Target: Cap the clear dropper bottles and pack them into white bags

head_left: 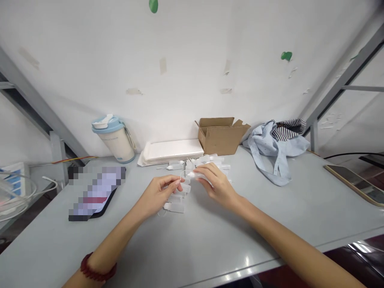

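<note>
My right hand (218,185) is closed around a small translucent plastic bottle (192,175), its white tip pointing left. A thin white cord (181,174) curves from the tip side toward my left hand (161,193), whose thumb and index finger pinch it. Below and beside the left fingertips lie similar bottles, the nearest one (176,207) flat on the table with a thin loop at its tip. Several more, such as this bottle (175,165), lie behind both hands. My right fingers hide much of the held bottle.
Behind the bottles are a stack of white sheets (174,150) and an open cardboard box (220,140). A cup with a blue lid (115,140) and a phone (99,192) stand and lie left. A blue cloth bag (279,148) and another phone (357,184) are right on the grey table (168,252).
</note>
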A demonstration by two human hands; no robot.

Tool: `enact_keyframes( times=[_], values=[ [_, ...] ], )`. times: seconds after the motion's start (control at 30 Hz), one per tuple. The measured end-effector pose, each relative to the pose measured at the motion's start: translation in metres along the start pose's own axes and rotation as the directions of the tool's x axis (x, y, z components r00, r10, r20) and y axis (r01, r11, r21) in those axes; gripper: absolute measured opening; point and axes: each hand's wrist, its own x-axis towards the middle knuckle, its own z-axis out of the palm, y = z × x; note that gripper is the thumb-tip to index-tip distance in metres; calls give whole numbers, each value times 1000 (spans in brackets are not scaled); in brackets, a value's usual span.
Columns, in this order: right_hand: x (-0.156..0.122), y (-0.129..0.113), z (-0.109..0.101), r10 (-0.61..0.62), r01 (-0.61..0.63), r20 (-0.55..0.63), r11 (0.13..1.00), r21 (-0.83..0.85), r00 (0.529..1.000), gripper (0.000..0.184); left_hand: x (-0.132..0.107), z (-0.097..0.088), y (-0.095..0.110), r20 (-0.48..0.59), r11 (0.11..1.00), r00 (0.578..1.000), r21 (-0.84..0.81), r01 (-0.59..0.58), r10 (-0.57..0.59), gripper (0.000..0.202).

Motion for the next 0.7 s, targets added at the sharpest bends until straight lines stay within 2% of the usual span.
enact_keyframes(
  times=[0.23,0.7],
  values=[
    [0,-7,-2,-3,1,18,997,72,1000,22,0,3,-3,20,996,1000,-82,22,-21,33],
    [-1,-7,-2,35,-39,43,994,106,998,22,-1,3,-2,13,994,1000,-113,1,0,32]
  ],
)
